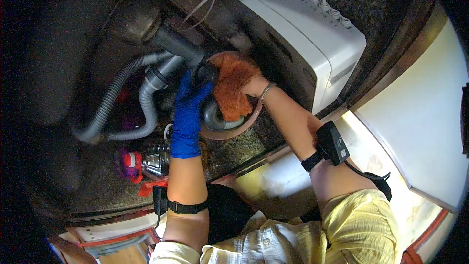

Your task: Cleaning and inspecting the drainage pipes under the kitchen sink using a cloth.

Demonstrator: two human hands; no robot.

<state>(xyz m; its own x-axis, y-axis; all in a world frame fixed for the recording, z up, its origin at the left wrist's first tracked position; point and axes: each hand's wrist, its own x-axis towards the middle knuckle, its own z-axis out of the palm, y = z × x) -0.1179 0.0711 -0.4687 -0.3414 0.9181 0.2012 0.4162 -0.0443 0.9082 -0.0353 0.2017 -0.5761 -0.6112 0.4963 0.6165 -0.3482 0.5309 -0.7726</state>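
Note:
My left hand, in a blue rubber glove, is closed around a dark grey drain pipe fitting below the sink. An orange-brown cloth is bunched in my right hand, which presses it against the right side of the fitting; the cloth hides most of its fingers. Below both hands stands a round pinkish basin. A curved grey pipe shows inside its rim, partly behind the cloth. The grey drain pipe slopes down from the sink outlet to the fitting.
Left of my glove hang a ribbed grey hose and a smooth bent pipe. A clear plastic bottle with a red cap lies beside my left wrist. To the right is a white appliance with white tubes. Dark speckled stone forms the cabinet floor.

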